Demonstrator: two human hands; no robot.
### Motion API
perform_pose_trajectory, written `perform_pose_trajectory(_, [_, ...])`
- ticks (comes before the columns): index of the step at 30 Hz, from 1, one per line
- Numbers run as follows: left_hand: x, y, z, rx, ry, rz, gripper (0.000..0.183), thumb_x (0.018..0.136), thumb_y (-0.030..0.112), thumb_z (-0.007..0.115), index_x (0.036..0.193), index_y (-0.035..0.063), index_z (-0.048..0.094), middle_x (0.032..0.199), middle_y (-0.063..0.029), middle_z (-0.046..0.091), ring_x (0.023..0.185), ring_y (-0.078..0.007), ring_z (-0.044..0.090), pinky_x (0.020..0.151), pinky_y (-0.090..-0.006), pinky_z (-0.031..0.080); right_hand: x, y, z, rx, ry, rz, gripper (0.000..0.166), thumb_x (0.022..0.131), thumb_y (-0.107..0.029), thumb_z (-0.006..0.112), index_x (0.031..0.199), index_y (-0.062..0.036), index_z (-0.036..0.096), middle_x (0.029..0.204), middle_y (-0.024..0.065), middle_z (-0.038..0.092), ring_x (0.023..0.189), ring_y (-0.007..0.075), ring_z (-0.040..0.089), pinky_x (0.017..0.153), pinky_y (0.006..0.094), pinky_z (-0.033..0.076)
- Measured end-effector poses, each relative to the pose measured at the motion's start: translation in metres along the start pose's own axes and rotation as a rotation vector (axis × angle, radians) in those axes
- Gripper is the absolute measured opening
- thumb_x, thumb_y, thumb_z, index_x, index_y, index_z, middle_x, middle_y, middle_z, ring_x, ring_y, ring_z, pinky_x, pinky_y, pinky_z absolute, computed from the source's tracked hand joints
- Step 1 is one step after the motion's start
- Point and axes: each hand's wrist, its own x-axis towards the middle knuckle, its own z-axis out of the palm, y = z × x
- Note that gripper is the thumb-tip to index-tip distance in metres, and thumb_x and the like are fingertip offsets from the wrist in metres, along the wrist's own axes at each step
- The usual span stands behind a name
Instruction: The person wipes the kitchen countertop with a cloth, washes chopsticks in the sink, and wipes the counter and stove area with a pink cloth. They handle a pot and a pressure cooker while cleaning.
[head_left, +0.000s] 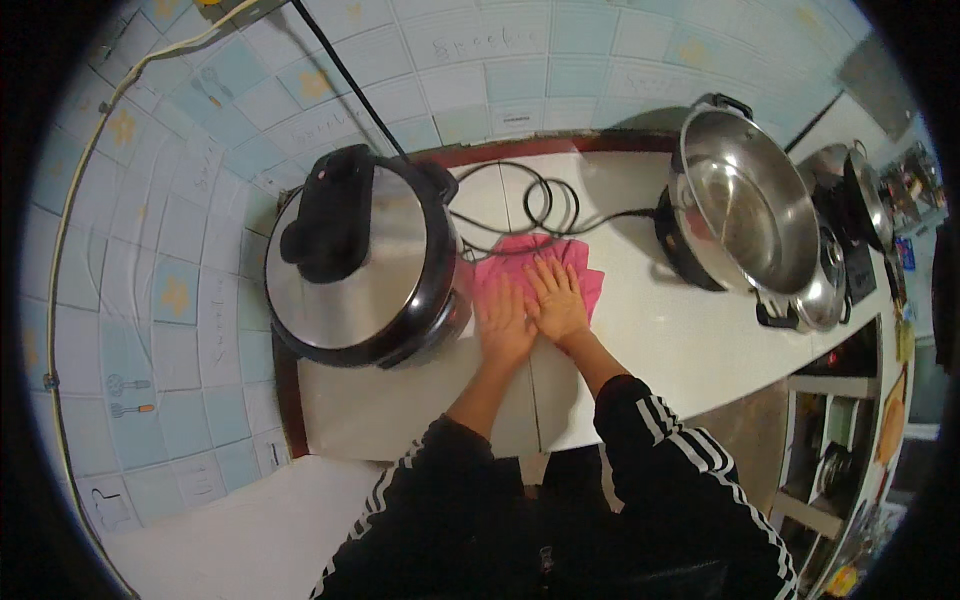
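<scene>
A pink cloth (589, 279) lies on the white tiled countertop (645, 345). Both my hands rest flat on it, side by side, palms down. My left hand (504, 319) is near the side of a large round cooker (382, 292) with a steel lid and black handle. Touching it near the thumbs, my right hand (556, 300) has its fingers slightly spread over the cloth. Neither hand is closed around anything. Behind the cloth a thin black cable (551, 199) lies in loops, one part running along the cloth's back edge.
At the right, a deep steel pot (739, 202) stands tilted on its dark base, beside a glass-and-steel lid (821, 292). Farther right are a frying pan (868, 196) and open shelves (814, 510). A tiled wall (517, 67) borders the counter behind and at the left.
</scene>
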Motion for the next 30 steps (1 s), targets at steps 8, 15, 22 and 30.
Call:
perform_pose_trajectory(8, [-0.078,-0.011,-0.034,-0.087,-0.143,0.124,0.072,0.074,0.038,0.056,0.132,0.0035,0.032,0.143,-0.0154,0.018,0.132,-0.0308,0.016,0.105,-0.0496,0.01,-0.082,-0.055,-0.011,-0.007,-0.046,0.088,0.057,0.081,-0.035,0.047,0.132,-0.0134,0.035,0.139,0.0078,0.029,0.13,0.0281,0.021,0.107,0.045,0.011])
perform_pose_trajectory(15, [-0.144,-0.016,-0.062,-0.125,-0.114,0.171,0.066,0.075,0.034,0.058,0.13,0.0033,0.036,0.14,-0.0166,0.024,0.129,-0.031,0.024,0.104,-0.0493,0.014,-0.134,-0.089,-0.015,0.014,-0.114,0.058,0.057,0.082,-0.035,0.048,0.132,-0.0128,0.035,0.139,0.0077,0.03,0.13,0.0282,0.02,0.107,0.0446,0.012])
perform_pose_trajectory(22, [-0.196,-0.005,-0.07,-0.132,-0.022,0.174,0.06,0.069,0.025,0.064,0.12,-0.0001,0.045,0.134,-0.018,0.035,0.123,-0.0347,0.033,0.101,-0.0491,0.024,-0.174,-0.105,-0.03,0.073,-0.12,-0.045,0.051,0.082,-0.029,0.05,0.129,-0.0116,0.039,0.136,0.0083,0.034,0.128,0.0287,0.025,0.105,0.0442,0.017])
perform_pose_trajectory(30, [-0.24,0.019,-0.057,-0.109,0.042,0.273,0.045,0.073,0.015,0.054,0.115,-0.0017,0.049,0.126,-0.0193,0.043,0.118,-0.0333,0.039,0.098,-0.0461,0.031,-0.225,-0.092,-0.024,0.09,-0.028,-0.14,0.043,0.078,-0.012,0.047,0.121,-0.008,0.047,0.127,0.0084,0.045,0.119,0.0296,0.038,0.099,0.0397,0.031])
